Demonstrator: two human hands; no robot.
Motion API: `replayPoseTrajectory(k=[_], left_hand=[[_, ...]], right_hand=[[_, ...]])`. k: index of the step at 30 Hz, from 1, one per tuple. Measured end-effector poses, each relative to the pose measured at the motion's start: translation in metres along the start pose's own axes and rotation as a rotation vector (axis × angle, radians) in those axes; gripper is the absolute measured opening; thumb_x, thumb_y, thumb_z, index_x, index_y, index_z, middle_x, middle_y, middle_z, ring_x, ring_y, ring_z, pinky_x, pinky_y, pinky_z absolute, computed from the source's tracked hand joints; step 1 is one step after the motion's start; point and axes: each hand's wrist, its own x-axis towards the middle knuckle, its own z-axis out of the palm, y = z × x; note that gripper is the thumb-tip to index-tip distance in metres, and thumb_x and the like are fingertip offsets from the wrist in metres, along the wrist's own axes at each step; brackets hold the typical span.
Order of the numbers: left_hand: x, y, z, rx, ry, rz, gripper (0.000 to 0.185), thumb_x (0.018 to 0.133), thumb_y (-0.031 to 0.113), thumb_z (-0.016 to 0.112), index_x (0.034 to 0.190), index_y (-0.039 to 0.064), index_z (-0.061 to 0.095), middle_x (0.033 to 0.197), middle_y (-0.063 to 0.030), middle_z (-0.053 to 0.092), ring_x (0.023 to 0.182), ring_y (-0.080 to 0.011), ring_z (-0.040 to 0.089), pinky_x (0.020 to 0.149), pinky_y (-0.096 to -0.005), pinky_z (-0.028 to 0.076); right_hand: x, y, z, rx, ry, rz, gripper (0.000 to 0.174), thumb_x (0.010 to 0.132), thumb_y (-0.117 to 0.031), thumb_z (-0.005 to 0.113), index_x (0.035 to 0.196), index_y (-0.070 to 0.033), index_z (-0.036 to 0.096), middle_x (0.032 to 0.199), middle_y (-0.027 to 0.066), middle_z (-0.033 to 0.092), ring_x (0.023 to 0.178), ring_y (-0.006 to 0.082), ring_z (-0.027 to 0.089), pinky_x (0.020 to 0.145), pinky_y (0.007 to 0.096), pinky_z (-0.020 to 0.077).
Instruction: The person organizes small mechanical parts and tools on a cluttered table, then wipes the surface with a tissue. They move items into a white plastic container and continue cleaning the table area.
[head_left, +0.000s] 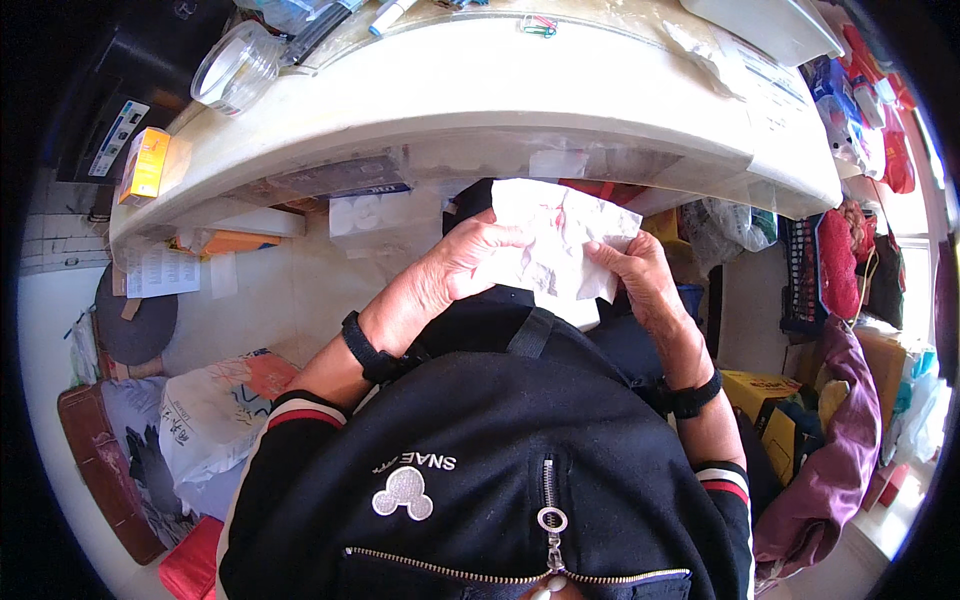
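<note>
A creased sheet of thin white paper (564, 236) with a few red marks is stretched between my two hands, above my lap and just below the desk's front edge. My left hand (476, 255) pinches its left side, thumb on top. On the right side, my right hand (637, 274) grips it with the thumb pressed on the face and the fingers behind, partly hidden. Beneath the sheet a smooth white piece (574, 311) pokes out toward my body; whether it belongs to the same sheet I cannot tell.
On the white desk (450, 82) stand a clear plastic tub (236, 67), an orange-yellow box (145, 165) at the left corner and a small clear case of paper clips (540, 27). A marker (391, 15) lies at the back. A white plastic bag (217, 420) is at my left, purple cloth (825, 457) at my right.
</note>
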Motion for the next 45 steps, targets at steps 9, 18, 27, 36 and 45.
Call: replayPoseTrajectory(k=[9,18,27,36,45], left_hand=[[-0.002,-0.004,0.0,0.205,0.097,0.033,0.042,0.085,0.0,0.057,0.127,0.002,0.053,0.12,-0.0123,0.061,0.108,-0.0238,0.061,0.092,-0.0377,0.052],[0.002,-0.004,-0.003,0.084,0.119,0.004,0.038,0.087,0.002,0.058,0.124,-0.003,0.053,0.119,-0.016,0.062,0.106,-0.0259,0.063,0.093,-0.039,0.052],[0.005,-0.006,0.002,0.202,0.151,0.051,0.036,0.09,0.009,0.055,0.125,0.0,0.052,0.116,-0.0158,0.063,0.109,-0.0261,0.062,0.092,-0.0404,0.052],[0.005,-0.01,0.0,0.272,0.01,0.056,0.043,0.097,0.028,0.051,0.13,0.0,0.046,0.12,-0.0159,0.06,0.107,-0.028,0.062,0.081,-0.0459,0.057],[0.004,-0.011,0.001,0.446,0.099,0.189,0.043,0.098,0.034,0.051,0.127,0.003,0.051,0.112,-0.0077,0.063,0.102,-0.016,0.062,0.087,-0.0293,0.051]], right_hand=[[0.004,0.013,-0.006,-0.218,0.118,-0.125,0.019,0.086,-0.004,0.066,0.104,0.002,0.064,0.092,0.0072,0.07,0.078,0.0126,0.066,0.068,0.0278,0.0541],[0.003,0.012,-0.009,-0.149,0.146,-0.127,0.021,0.089,-0.007,0.061,0.109,-0.005,0.066,0.092,0.0025,0.069,0.075,0.011,0.064,0.064,0.0263,0.0519],[0.004,0.016,-0.012,-0.132,0.156,-0.126,0.021,0.091,-0.002,0.053,0.108,-0.002,0.066,0.094,0.004,0.069,0.081,0.0132,0.065,0.073,0.0274,0.0527],[0.012,0.029,-0.013,-0.217,0.112,-0.111,0.021,0.093,-0.008,0.056,0.111,-0.001,0.064,0.095,0.0016,0.068,0.084,0.0093,0.061,0.077,0.0258,0.0491],[0.012,0.028,-0.008,-0.275,0.118,-0.194,0.02,0.093,-0.01,0.055,0.108,-0.001,0.064,0.09,0.0053,0.068,0.078,0.0115,0.063,0.069,0.0267,0.0516]])
